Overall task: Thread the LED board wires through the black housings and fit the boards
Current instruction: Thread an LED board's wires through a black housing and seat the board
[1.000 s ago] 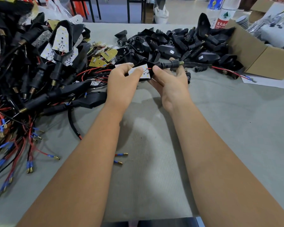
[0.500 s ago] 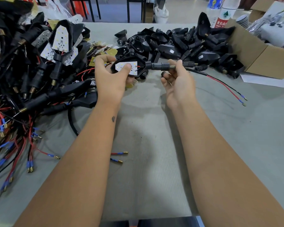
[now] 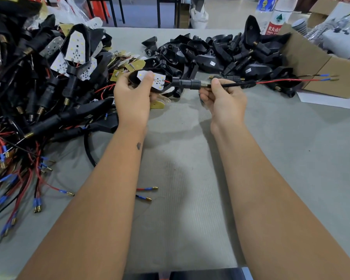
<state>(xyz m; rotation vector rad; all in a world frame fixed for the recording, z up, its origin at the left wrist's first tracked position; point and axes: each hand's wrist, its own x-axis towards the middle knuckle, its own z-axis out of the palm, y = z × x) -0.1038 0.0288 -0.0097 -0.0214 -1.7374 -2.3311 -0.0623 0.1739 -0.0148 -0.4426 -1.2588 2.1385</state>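
both hands work at upper centre of the frame: left hand [image 3: 132, 93] grips the black housing [image 3: 187, 83], thumb pressing the led board [image 3: 155, 79] in, while right hand [image 3: 223, 98] pinches the wires [image 3: 271, 81] taut to draw slack through

A white LED board [image 3: 154, 79] with small yellow LEDs sits face up in the open mouth of a black housing [image 3: 171, 83], which lies horizontal above the desk, its ribbed stem [image 3: 188, 84] pointing toward 3 o'clock. From the stem's threaded brass end a black-sleeved pair of wires [image 3: 271, 81], red and black, runs straight out toward 3 o'clock, ending in blue-collared terminals [image 3: 326, 77].
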